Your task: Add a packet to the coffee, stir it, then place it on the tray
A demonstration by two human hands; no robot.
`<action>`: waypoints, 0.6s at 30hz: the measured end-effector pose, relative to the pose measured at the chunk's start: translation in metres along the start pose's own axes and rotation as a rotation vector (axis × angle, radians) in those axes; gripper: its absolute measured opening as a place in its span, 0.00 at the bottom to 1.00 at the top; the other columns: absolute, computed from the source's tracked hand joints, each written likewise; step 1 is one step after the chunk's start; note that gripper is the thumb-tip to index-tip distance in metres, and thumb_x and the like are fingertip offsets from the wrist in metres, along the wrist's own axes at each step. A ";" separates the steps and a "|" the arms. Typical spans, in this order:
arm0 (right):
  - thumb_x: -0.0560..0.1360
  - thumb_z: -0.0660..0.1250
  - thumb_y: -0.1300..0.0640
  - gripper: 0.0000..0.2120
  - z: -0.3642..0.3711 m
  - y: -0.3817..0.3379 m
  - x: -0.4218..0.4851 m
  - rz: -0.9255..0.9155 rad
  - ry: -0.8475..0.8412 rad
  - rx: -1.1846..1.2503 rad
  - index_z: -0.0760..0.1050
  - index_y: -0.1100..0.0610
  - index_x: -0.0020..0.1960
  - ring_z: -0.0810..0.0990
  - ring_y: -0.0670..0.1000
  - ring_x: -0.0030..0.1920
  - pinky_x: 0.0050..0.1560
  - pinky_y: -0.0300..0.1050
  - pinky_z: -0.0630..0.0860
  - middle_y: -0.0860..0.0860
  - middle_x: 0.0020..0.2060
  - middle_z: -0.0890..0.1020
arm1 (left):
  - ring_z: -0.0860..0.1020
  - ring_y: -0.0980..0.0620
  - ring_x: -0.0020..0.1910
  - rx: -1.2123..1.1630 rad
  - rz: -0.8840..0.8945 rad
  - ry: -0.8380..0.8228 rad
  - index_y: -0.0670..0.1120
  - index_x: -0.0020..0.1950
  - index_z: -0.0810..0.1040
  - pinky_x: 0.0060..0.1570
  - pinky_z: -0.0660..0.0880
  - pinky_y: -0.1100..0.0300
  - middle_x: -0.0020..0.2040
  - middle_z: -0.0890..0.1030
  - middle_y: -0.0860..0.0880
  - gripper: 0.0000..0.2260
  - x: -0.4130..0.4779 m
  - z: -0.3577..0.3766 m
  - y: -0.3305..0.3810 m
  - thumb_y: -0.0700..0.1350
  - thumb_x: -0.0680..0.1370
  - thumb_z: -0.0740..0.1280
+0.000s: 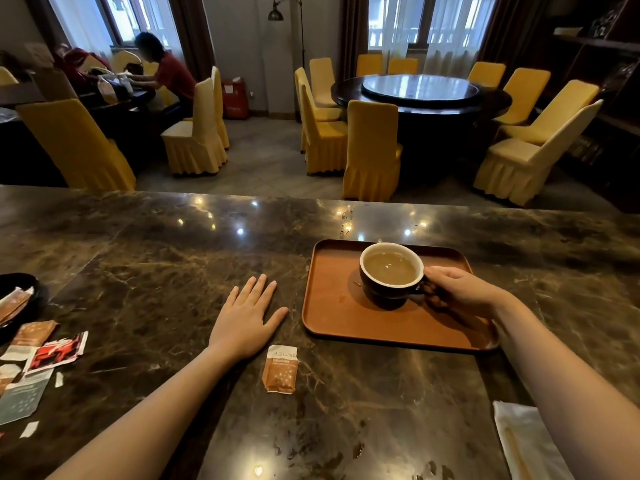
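A dark cup [384, 289] with a white inside holds milky coffee and stands on the brown tray [332, 323] on the marble counter. My right hand [460, 292] is closed around the cup's handle at the cup's right side. My left hand [246, 317] lies flat on the counter just left of the tray, fingers spread, holding nothing. A torn brown packet [281, 370] lies on the counter in front of the tray, near my left wrist.
Several opened packets and paper scraps [41, 355] are scattered at the left by a dark dish [17, 289]. A white napkin with a wooden stirrer [519, 441] lies at the lower right. Yellow-covered chairs and a round table stand beyond the counter; a person sits far left.
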State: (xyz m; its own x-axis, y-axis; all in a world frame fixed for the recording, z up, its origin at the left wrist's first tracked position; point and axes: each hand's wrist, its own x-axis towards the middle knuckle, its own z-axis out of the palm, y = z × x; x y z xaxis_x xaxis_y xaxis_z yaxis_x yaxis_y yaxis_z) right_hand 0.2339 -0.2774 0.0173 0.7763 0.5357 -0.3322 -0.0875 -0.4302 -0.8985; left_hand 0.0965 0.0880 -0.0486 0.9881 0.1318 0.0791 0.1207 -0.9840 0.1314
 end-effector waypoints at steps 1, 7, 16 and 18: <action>0.75 0.57 0.43 0.25 -0.002 0.000 0.001 0.012 -0.023 -0.001 0.70 0.65 0.55 0.74 0.52 0.36 0.35 0.38 0.72 0.60 0.43 0.75 | 0.44 0.56 0.73 0.003 -0.002 -0.002 0.55 0.74 0.47 0.68 0.38 0.56 0.76 0.48 0.53 0.34 0.000 0.000 0.000 0.70 0.71 0.39; 0.75 0.57 0.43 0.18 -0.007 -0.007 0.002 0.032 -0.085 -0.005 0.71 0.58 0.43 0.71 0.46 0.29 0.30 0.36 0.71 0.53 0.33 0.74 | 0.44 0.55 0.74 -0.004 0.001 -0.016 0.55 0.74 0.47 0.69 0.39 0.55 0.76 0.48 0.52 0.33 -0.001 -0.003 0.002 0.69 0.72 0.41; 0.77 0.58 0.46 0.19 0.018 0.000 -0.005 -0.026 0.237 0.109 0.74 0.62 0.53 0.72 0.46 0.27 0.27 0.36 0.71 0.53 0.30 0.75 | 0.45 0.54 0.74 0.006 -0.019 -0.032 0.55 0.74 0.47 0.70 0.40 0.54 0.76 0.48 0.52 0.33 0.002 -0.002 0.001 0.69 0.72 0.41; 0.77 0.59 0.47 0.16 0.025 0.004 -0.008 -0.055 0.352 0.179 0.73 0.60 0.52 0.72 0.45 0.25 0.26 0.37 0.72 0.52 0.28 0.76 | 0.45 0.54 0.74 -0.005 -0.020 -0.047 0.55 0.74 0.47 0.70 0.41 0.53 0.76 0.48 0.52 0.33 0.001 -0.002 0.001 0.69 0.72 0.41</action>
State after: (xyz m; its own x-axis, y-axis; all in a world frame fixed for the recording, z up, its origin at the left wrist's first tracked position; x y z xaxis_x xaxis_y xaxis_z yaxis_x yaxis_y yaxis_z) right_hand 0.2117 -0.2649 0.0089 0.9466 0.2596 -0.1912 -0.1228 -0.2579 -0.9583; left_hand 0.0973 0.0877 -0.0462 0.9890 0.1451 0.0299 0.1397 -0.9806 0.1377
